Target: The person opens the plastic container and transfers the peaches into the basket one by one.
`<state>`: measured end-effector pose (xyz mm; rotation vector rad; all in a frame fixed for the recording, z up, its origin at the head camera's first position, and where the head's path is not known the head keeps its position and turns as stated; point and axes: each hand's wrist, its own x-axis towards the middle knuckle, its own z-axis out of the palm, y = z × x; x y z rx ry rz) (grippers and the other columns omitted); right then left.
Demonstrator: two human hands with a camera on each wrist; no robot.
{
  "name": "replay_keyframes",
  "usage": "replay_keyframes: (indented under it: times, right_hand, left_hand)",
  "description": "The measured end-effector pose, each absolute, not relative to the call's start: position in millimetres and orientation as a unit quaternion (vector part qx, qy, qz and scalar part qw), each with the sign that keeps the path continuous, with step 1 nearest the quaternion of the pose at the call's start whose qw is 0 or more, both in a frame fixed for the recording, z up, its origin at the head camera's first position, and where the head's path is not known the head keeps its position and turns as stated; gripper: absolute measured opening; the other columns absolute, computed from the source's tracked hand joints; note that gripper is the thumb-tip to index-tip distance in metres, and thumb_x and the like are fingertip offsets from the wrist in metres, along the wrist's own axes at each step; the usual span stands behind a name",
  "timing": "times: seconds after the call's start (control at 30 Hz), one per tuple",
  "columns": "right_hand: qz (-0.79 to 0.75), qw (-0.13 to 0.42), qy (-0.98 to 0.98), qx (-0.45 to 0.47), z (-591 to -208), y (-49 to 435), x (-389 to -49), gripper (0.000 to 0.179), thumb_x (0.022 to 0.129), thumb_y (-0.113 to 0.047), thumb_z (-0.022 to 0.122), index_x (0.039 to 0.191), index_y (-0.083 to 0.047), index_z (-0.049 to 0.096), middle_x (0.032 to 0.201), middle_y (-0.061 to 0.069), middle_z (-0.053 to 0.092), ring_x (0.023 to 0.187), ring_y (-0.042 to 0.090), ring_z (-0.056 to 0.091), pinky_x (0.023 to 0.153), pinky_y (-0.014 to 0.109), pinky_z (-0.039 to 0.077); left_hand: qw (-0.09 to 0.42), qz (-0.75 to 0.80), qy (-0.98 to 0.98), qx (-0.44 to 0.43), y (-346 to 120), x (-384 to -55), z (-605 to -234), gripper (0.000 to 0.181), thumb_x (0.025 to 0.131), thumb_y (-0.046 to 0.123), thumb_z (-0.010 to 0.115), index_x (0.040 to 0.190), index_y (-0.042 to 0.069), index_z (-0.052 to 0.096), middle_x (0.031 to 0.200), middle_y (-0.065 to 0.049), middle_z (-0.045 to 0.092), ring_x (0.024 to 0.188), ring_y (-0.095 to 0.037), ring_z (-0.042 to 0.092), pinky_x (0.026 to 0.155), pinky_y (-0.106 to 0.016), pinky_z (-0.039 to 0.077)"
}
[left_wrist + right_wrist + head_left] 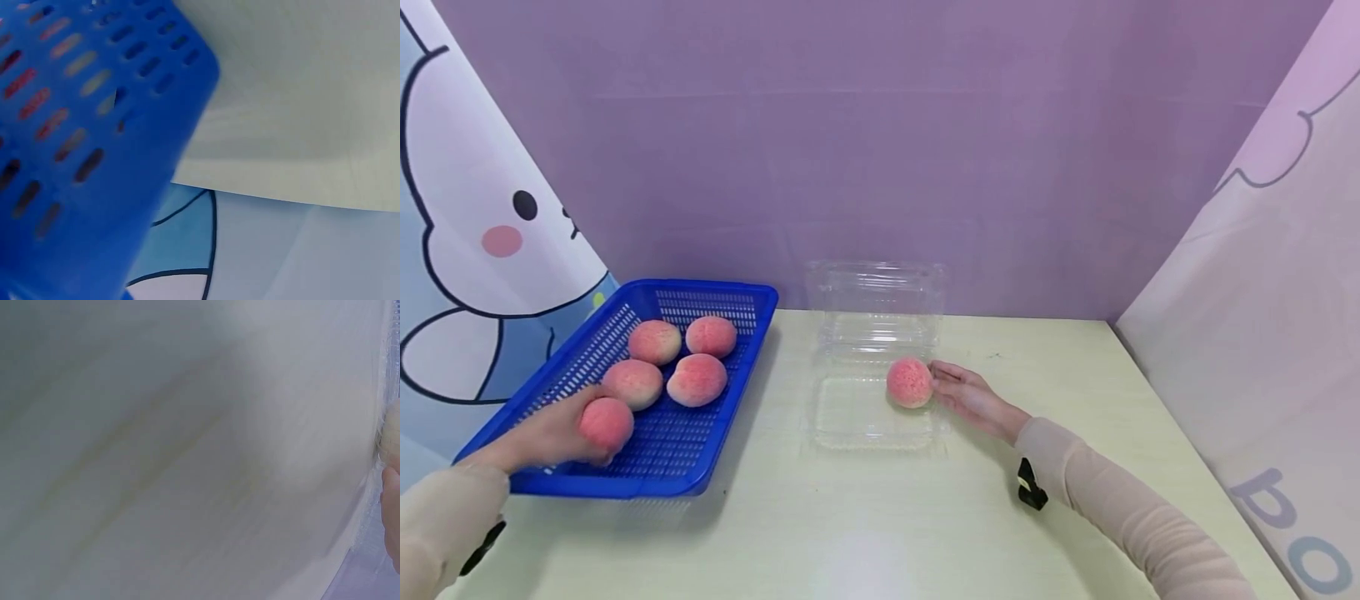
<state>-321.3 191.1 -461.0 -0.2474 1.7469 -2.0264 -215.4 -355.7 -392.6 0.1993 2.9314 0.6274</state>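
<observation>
In the head view, my left hand (553, 429) reaches into the blue basket (658, 487) at the left. It grips a pink peach (606, 425) near the basket's front left, thumb on the far side and fingers partly hidden. Several other peaches lie behind it, among them a pale-pink one (633, 384). My right hand (973, 400) is at the right side of another peach (910, 383), fingertips at its edge and fairly straight. That peach sits in the right part of a clear plastic clamshell box (850, 417), whose lid (880, 292) stands raised behind.
A pale table (820, 533) carries the basket and the box. A purple backdrop (925, 150) rises directly behind them. Printed cloth panels stand at the left (475, 167) and right (1262, 333). The basket's slotted wall (144, 125) fills much of the left wrist view.
</observation>
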Motion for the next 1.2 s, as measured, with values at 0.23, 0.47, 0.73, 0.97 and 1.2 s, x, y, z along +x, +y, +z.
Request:
replay_keyframes:
  times: [0.23, 0.47, 0.73, 0.97, 1.2]
  right_hand:
    - [-0.736, 0.228, 0.631, -0.09, -462, 192, -321, 0.062, 0.095, -0.007, 0.045, 0.145, 0.0, 0.01, 0.153, 0.016, 0.01, 0.14, 0.028, 0.015, 0.111, 0.037, 0.023]
    - [-0.737, 0.228, 0.63, -0.089, -463, 191, -320, 0.061, 0.095, -0.006, 0.044, 0.145, 0.0, 0.01, 0.153, 0.017, 0.011, 0.14, 0.028, 0.015, 0.111, 0.036, 0.024]
    - [-0.737, 0.228, 0.63, -0.089, -461, 191, -319, 0.061, 0.095, -0.007, 0.044, 0.145, 0.0, 0.01, 0.153, 0.016, 0.01, 0.14, 0.028, 0.014, 0.111, 0.037, 0.023]
    - [-0.743, 0.225, 0.625, -0.086, -460, 191, -319, 0.06, 0.095, -0.005, 0.043, 0.145, 0.001, 0.011, 0.153, 0.016, 0.011, 0.14, 0.028, 0.015, 0.112, 0.036, 0.023]
    - [-0.745, 0.225, 0.622, -0.085, -461, 190, -320, 0.06, 0.095, -0.005, 0.043, 0.145, 0.001, 0.011, 0.152, 0.017, 0.012, 0.14, 0.028, 0.016, 0.111, 0.035, 0.025]
  left_hand:
    - [0.095, 0.204, 0.972, 0.061, -361, -217, -399, 0.087, 0.063, 0.024, 0.079, 0.129, -0.004, 0.031, 0.109, -0.02, 0.051, 0.092, -0.033, 0.049, 0.075, -0.053, 0.045]
    - [0.122, 0.201, 0.97, 0.056, -363, -219, -399, 0.087, 0.061, 0.021, 0.08, 0.128, -0.003, 0.03, 0.107, -0.018, 0.051, 0.09, -0.032, 0.05, 0.073, -0.046, 0.045]
    - [0.139, 0.201, 0.968, 0.054, -365, -221, -398, 0.089, 0.061, 0.02, 0.08, 0.128, -0.004, 0.028, 0.111, -0.021, 0.049, 0.094, -0.036, 0.049, 0.077, -0.053, 0.043]
    - [0.143, 0.194, 0.969, 0.06, -363, -225, -399, 0.091, 0.061, 0.022, 0.081, 0.131, -0.002, 0.028, 0.111, -0.02, 0.05, 0.094, -0.035, 0.048, 0.077, -0.055, 0.043]
    - [0.147, 0.196, 0.967, 0.068, -358, -226, -398, 0.094, 0.056, 0.015, 0.083, 0.131, -0.001, 0.029, 0.111, -0.019, 0.049, 0.093, -0.035, 0.047, 0.079, -0.055, 0.042]
